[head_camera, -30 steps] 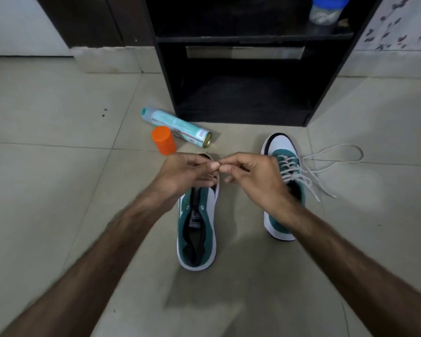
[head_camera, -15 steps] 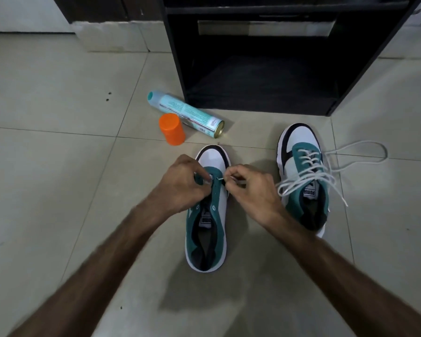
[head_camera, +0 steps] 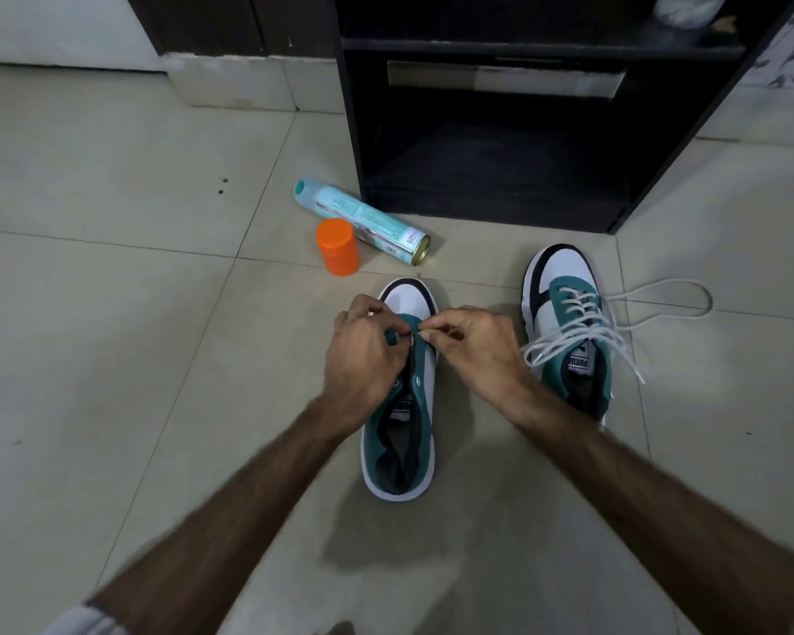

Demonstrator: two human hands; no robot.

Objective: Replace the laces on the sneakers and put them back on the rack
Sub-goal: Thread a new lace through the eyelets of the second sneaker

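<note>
An unlaced green and white sneaker [head_camera: 420,309] lies toe-away on the floor in front of me. My left hand [head_camera: 363,359] pinches its green eyelet flap near the toe. My right hand [head_camera: 477,350] pinches a thin pale lace tip [head_camera: 421,333] against the front eyelets; the rest of that lace is hidden. The second sneaker [head_camera: 562,286] lies to the right, threaded with a loose white lace [head_camera: 661,297] that trails onto the tiles. The black shoe rack [head_camera: 487,213] stands just beyond both shoes, its bottom shelf bare.
A teal spray can [head_camera: 363,220] lies on its side left of the rack, with an orange cap [head_camera: 338,247] standing beside it. A jar [head_camera: 688,6] sits on the rack's upper shelf at the right. Pale floor tiles stretch to the left.
Both hands came down from above the unlaced sneaker to its front eyelets, still pinched together. My view has tipped and shifted slightly. The shoes, can and cap have not moved.
</note>
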